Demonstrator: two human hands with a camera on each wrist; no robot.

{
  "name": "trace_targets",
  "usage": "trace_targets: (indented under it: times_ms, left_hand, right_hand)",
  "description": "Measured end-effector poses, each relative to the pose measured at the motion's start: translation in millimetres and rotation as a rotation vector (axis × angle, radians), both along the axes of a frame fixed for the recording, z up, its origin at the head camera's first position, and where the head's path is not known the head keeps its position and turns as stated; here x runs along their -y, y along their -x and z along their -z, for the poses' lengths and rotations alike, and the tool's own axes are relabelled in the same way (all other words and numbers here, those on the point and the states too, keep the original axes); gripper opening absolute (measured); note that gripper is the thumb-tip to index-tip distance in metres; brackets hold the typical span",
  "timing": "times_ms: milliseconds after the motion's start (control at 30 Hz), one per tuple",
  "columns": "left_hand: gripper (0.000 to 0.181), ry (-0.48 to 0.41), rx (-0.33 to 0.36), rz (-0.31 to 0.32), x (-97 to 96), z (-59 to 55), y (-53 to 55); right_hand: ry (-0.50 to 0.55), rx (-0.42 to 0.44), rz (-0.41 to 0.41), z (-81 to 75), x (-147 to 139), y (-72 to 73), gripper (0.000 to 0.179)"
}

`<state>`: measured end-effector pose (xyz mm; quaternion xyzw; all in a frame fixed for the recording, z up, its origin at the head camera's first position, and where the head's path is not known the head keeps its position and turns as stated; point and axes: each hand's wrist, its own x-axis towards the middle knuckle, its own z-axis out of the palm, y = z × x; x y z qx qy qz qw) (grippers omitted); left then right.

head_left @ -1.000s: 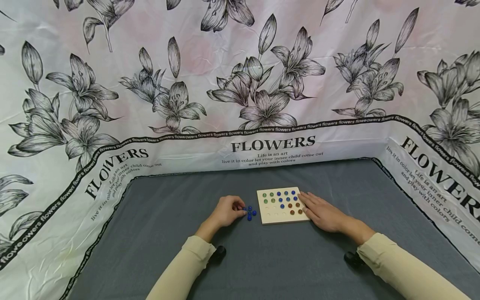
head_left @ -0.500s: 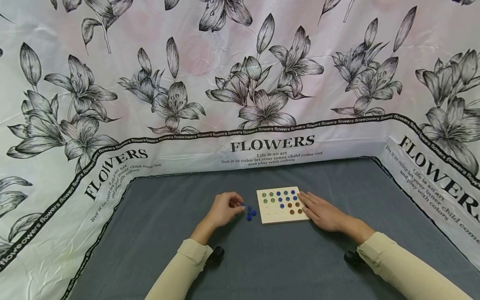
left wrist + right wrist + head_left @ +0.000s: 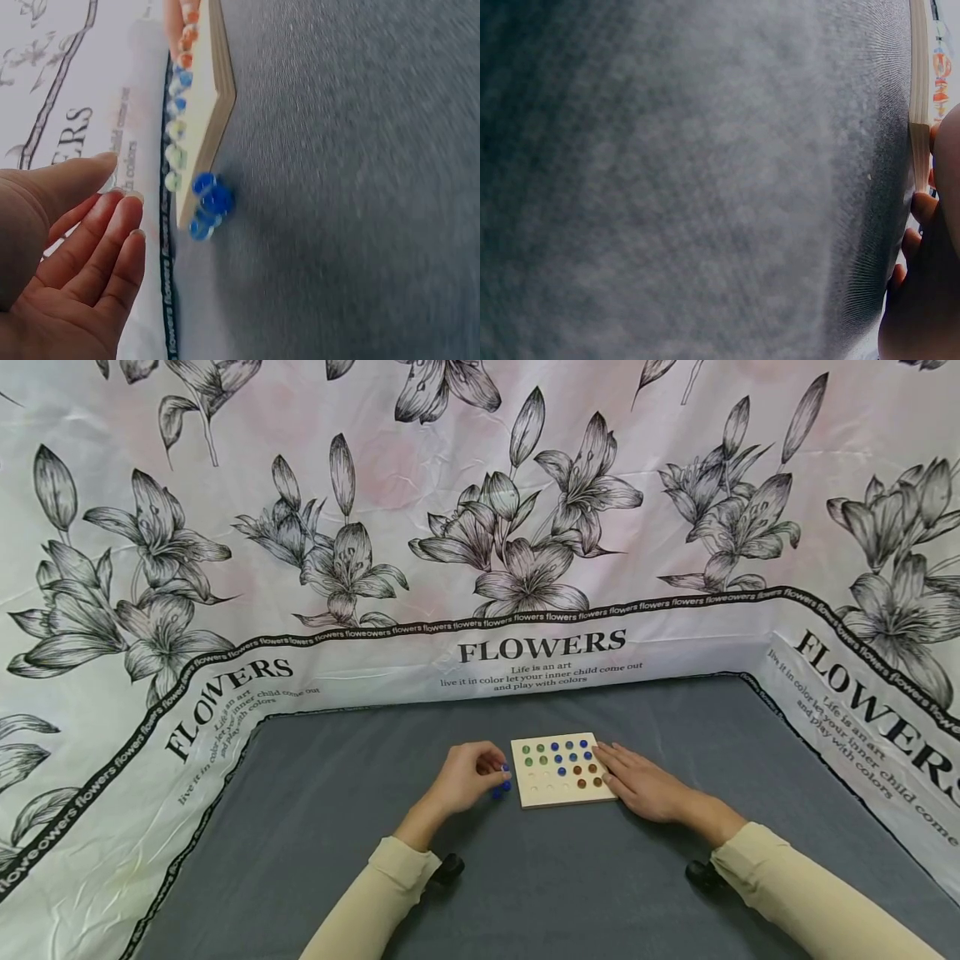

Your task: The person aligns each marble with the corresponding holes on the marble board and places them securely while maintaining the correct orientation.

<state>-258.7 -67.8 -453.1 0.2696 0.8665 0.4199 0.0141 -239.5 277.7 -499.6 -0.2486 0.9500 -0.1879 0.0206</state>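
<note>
My left hand point(image 3: 467, 777) pinches a blue marble point(image 3: 506, 767) between thumb and fingertips, just left of a pale wooden board point(image 3: 540, 795). In the left wrist view, the pinched marble is mostly hidden by the thumb point(image 3: 75, 174). Below that hand, several loose blue marbles point(image 3: 216, 200) lie on the cloth by the board's edge. Green marbles point(image 3: 528, 762), blue ones point(image 3: 570, 745) and brown-orange ones point(image 3: 582, 783) sit in the board's hollows; several hollows at its front left hold none. My right hand point(image 3: 651, 785) rests flat with its fingers along the board's right edge.
Dark grey cloth point(image 3: 585, 885) covers the table around the board. A white curtain with printed flowers point(image 3: 532, 568) encloses the back and both sides. Each wrist carries a black camera, such as the left one's camera point(image 3: 450, 868).
My left hand lifted a blue marble off the cloth, drew slightly back, then moved right toward the board, over the loose marbles. The right hand has stayed at the board's edge.
</note>
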Motion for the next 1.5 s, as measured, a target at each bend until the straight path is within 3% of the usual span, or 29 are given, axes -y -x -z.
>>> trace_targets:
  times_ms: [600, 1500]
  left_hand:
    - [0.010, -0.008, 0.007, 0.090, -34.1, 4.0, -4.8]
    - [0.009, 0.047, 0.014, 0.123, -70.5, 12.2, -2.5]
  right_hand:
    - [0.002, 0.004, 0.000, -1.5, 1.4, -0.7, 0.055]
    - [0.019, 0.009, -0.003, -1.7, -2.1, 2.2, 0.055]
